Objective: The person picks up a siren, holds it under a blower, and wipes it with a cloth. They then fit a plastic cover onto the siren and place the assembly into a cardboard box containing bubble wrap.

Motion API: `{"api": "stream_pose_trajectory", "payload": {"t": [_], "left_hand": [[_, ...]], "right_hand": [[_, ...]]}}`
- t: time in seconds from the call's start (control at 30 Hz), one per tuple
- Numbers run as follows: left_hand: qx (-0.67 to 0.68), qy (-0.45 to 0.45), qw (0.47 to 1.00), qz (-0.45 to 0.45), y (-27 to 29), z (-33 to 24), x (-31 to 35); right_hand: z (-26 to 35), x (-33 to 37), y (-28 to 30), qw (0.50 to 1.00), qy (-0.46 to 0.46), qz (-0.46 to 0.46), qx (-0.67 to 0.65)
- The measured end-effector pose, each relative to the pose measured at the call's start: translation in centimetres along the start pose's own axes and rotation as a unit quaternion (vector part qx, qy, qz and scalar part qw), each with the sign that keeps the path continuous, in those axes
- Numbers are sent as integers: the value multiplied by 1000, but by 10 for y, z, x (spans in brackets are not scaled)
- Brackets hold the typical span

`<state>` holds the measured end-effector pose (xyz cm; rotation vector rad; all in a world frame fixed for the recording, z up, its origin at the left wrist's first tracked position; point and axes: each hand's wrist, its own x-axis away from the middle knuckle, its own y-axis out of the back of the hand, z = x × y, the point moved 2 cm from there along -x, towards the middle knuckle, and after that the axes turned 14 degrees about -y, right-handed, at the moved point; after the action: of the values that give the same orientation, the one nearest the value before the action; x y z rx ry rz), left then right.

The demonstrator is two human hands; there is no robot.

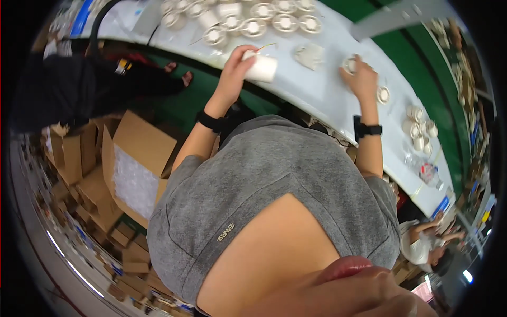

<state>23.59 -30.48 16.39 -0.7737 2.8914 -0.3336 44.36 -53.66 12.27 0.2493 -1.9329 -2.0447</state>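
Over the near edge of the white table [332,87], my left hand [236,74] is closed around a white cylindrical housing [262,68]. Thin red and yellow-green wires [268,46] stick out of its far end. Farther right, my right hand [361,79] has its fingers closed on a small round white part [349,64] at the tabletop. A white ring-shaped part [383,95] lies just right of that hand. Between both hands rests a crumpled-looking white piece [309,56], whose kind I cannot make out.
Several white cylindrical housings [253,26] crowd the table's far side. More small white parts [420,128] and a clear bottle [430,175] sit toward the right end. A grey metal post [388,18] rises at the back. Open cardboard boxes [142,142] stand left; people are at both sides.
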Motion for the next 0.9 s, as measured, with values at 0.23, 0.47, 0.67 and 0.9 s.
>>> {"api": "stream_pose_trajectory", "payload": {"t": [0.23,0.47,0.67,0.9], "left_hand": [[-10,-158,987,8,101,-57,27],[256,-16,949,-184,225,-15,36],[485,128,783,-368,365,116,56],[458,178,682,-541,433,140,33]], "right_hand": [[87,50,37,639,-129,160,-741],[289,100,14,216,23,606,-765],[348,116,-10,385,-29,642,-662],[356,100,-25,445,-188,578,-658]]}}
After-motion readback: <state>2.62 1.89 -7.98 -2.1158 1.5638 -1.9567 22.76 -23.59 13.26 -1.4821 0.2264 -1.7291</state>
